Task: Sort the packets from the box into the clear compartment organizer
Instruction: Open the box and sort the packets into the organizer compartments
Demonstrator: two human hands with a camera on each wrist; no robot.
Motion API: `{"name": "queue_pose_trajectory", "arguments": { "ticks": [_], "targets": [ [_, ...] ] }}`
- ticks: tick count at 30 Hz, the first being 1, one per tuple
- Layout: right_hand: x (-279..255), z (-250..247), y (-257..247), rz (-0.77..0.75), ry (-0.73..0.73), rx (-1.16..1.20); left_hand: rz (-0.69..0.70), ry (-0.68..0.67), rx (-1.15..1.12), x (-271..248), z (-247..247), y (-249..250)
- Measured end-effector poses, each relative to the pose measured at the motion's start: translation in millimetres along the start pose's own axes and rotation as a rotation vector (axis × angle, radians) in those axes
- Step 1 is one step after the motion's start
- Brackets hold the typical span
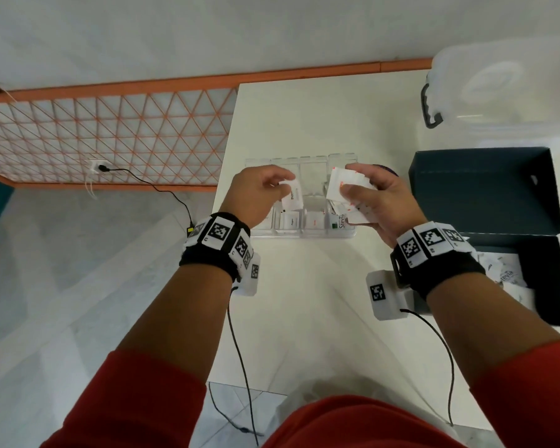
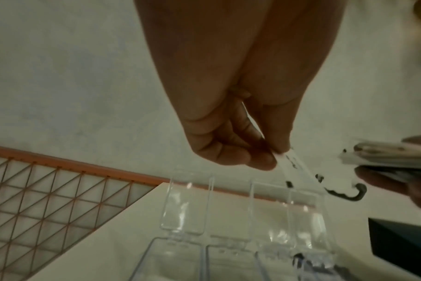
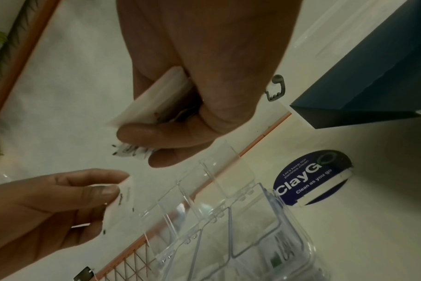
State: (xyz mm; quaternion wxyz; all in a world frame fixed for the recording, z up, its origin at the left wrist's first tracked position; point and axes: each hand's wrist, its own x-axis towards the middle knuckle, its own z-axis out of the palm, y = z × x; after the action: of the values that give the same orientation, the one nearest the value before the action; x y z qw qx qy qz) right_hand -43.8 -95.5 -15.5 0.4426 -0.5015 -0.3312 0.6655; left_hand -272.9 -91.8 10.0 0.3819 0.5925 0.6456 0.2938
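My left hand [image 1: 265, 185] pinches a single white packet [image 1: 292, 197] between thumb and fingers, above the left part of the clear compartment organizer [image 1: 311, 202]. In the left wrist view the packet [image 2: 293, 165] hangs edge-on from the fingertips [image 2: 264, 161] over the open lids. My right hand [image 1: 369, 195] grips a stack of white packets [image 1: 340, 185] with red print, over the organizer's right side. The right wrist view shows that stack [image 3: 156, 98] clamped between thumb and fingers. Packets lie in the organizer's near compartments [image 1: 314, 219]. The dark box [image 1: 537, 273] at the right holds more packets [image 1: 505, 270].
The box's dark lid [image 1: 485, 192] stands open behind the box. A translucent lidded tub [image 1: 498, 88] with a grey latch sits at the table's back right. A round blue sticker [image 3: 310, 176] lies beside the organizer. The table's left edge [image 1: 227, 150] drops to the floor.
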Motion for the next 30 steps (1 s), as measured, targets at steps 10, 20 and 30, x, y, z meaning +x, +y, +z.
{"name": "queue_pose_trajectory", "arguments": {
  "ticks": [10,20,30],
  "targets": [
    [6.5,10.0,15.5,0.053,0.002,0.015,-0.061,-0.045,0.298,28.2,15.1,-47.1],
    [12.2,14.9,24.5,0.070,-0.003,0.046,-0.018,-0.217,0.601,37.7,47.9,-63.6],
    [2.9,12.9,28.8,0.092,-0.001,0.044,-0.007,-0.014,0.166,18.7,33.1,-38.0]
  ]
}}
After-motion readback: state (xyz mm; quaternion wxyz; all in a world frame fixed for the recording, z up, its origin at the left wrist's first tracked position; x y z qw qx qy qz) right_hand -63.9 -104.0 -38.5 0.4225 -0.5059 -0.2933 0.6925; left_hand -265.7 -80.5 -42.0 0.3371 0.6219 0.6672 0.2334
